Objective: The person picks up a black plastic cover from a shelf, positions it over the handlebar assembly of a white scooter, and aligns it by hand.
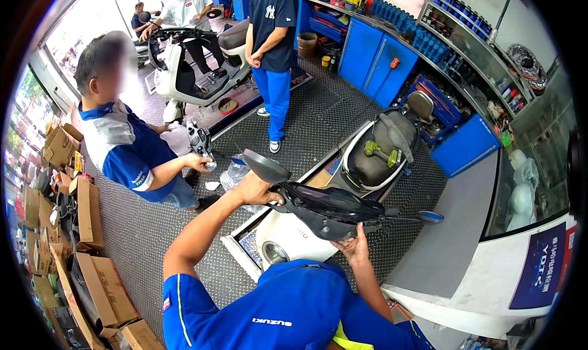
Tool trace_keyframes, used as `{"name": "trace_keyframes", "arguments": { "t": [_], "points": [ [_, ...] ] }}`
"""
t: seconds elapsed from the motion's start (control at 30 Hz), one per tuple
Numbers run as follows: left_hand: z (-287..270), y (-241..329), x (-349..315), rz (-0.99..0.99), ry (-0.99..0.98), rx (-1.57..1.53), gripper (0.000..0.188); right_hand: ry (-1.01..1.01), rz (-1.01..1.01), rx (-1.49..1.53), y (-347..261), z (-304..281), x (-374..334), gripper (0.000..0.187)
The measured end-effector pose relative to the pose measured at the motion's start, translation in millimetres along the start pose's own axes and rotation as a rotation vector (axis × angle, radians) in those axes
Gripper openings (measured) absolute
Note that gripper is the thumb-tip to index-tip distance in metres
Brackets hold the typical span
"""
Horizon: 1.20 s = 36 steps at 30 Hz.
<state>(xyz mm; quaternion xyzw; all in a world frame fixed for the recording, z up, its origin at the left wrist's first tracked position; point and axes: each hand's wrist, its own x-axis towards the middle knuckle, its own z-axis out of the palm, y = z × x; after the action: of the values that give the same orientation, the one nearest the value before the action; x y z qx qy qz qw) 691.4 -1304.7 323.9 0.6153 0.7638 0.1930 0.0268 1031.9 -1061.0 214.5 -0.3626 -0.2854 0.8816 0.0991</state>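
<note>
A white scooter with a round headlight stands in front of me, and a dark handlebar cover with a glossy top sits across its front. My left hand grips the left end of that cover, just below the left mirror. At the cover's near right edge, my right hand holds it from below, fingers curled up against the rim. The right mirror sticks out beyond that end. Whether the cover is loose or fastened, I cannot tell.
A green cordless drill lies on the scooter seat. At left, a co-worker holds a lamp-like part. Another person stands ahead, near a second white scooter. Cardboard boxes line the left; blue cabinets stand at the back right.
</note>
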Motion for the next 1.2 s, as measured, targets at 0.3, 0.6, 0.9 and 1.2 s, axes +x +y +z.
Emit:
{"name": "trace_keyframes", "arguments": {
  "t": [0.3, 0.6, 0.9, 1.2],
  "points": [
    [3, -1, -1, 0.011, 0.020, -0.034, 0.070, -0.021, 0.019, 0.010, 2, -8, 5, 0.074],
    [-1, -1, 4, -0.001, 0.027, -0.054, 0.065, 0.009, -0.004, 0.013, 1, 2, -2, 0.069],
    [21, -31, 10, -0.120, -0.164, -0.289, 0.068, -0.005, -0.025, 0.030, 7, 2, -7, 0.070],
    [11, -28, 14, -0.089, -0.235, -0.161, 0.070, -0.006, -0.036, -0.007, 10, -5, -5, 0.072]
  ]
}}
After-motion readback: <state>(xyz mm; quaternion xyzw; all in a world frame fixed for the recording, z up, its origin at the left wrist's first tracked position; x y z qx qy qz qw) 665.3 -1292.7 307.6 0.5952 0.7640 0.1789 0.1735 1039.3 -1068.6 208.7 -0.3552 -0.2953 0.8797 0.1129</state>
